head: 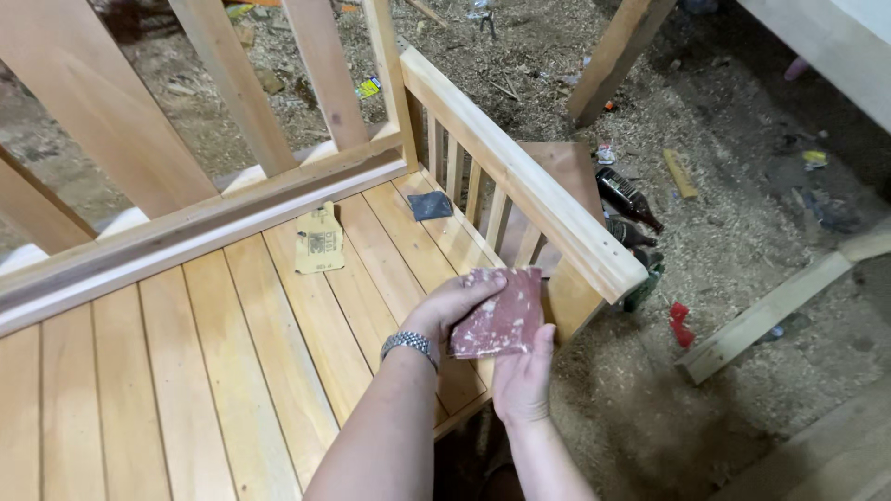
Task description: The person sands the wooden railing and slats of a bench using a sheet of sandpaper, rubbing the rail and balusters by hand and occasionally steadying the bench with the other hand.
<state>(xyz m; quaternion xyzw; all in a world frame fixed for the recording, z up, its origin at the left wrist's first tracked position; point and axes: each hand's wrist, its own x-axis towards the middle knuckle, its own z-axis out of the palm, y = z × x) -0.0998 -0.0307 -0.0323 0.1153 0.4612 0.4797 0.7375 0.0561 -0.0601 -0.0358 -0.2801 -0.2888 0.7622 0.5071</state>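
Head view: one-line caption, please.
Both hands, left hand and right hand, hold worn red sandpaper above a wooden bench.

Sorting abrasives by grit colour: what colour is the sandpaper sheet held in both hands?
Reddish-brown sandpaper sheet with pale dusty patches, seen in the head view.

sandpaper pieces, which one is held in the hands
The reddish sheet, gripped by both hands; the tan piece and the small dark piece lie untouched on the bench seat.
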